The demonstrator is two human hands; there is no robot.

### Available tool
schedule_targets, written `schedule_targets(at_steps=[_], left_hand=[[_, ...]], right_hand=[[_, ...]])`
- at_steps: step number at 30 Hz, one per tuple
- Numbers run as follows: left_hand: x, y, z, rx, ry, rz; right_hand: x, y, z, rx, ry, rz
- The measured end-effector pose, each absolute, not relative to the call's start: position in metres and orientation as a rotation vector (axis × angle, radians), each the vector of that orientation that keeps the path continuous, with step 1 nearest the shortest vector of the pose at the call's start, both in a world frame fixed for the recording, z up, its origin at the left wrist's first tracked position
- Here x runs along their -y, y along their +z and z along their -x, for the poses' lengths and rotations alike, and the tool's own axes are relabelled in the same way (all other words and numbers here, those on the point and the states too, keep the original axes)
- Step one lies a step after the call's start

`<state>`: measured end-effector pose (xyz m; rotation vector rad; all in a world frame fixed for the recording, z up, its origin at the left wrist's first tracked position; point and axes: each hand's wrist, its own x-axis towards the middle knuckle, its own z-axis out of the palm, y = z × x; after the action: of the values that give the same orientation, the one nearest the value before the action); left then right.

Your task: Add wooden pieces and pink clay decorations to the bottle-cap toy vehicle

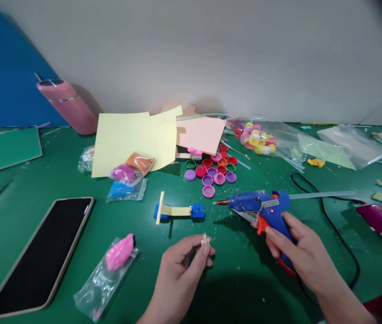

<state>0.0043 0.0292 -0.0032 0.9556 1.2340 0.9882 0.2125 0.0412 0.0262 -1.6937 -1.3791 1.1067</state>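
Note:
My left hand (186,265) pinches a small cream-white piece (205,239) between thumb and fingers, low in the middle; its exact kind is too small to tell. In my right hand (300,252) is a blue hot glue gun (261,201), gripped by its handle with fingers at the orange trigger (261,223). A red light glows on its side, and its nozzle points left. A clear glue stick (324,195) sticks out of its back. Just beyond my left hand lies a small build (180,211) of two blue blocks joined by a cream strip, with another strip across its left end.
Coloured bottle caps (208,191) are spread behind the build. Bags of clay (121,190), yellow paper (126,135) and a pink bottle (71,105) stand farther left. A phone (38,256) and bagged pink clay (119,254) lie nearer. A black cord (332,234) runs toward a purple power strip (381,225).

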Motion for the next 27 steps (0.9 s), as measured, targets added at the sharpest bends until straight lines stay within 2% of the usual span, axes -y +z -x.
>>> schedule_targets(at_steps=[5,13,19,23,25,27], left_hand=[[-0.031,-0.003,-0.004,-1.202,0.975,-0.865],[-0.034,0.000,-0.007,-1.058,0.978,-0.511],[-0.034,0.000,-0.010,-0.975,1.011,-0.355],[-0.033,0.003,-0.015,-1.012,1.019,-0.284],[-0.032,0.003,-0.018,-1.042,1.007,-0.234],[-0.031,0.003,-0.022,-1.056,1.004,-0.212]], right_hand=[[-0.052,0.017,-0.230,1.339,1.059,1.675],[-0.084,-0.009,-0.274,1.684,0.340,2.125],[-0.103,-0.023,-0.298,1.722,0.209,2.148],[-0.095,-0.012,-0.276,1.707,0.057,2.052],[-0.082,-0.001,-0.246,1.713,0.074,1.853],[-0.066,0.008,-0.210,1.813,0.415,1.656]])
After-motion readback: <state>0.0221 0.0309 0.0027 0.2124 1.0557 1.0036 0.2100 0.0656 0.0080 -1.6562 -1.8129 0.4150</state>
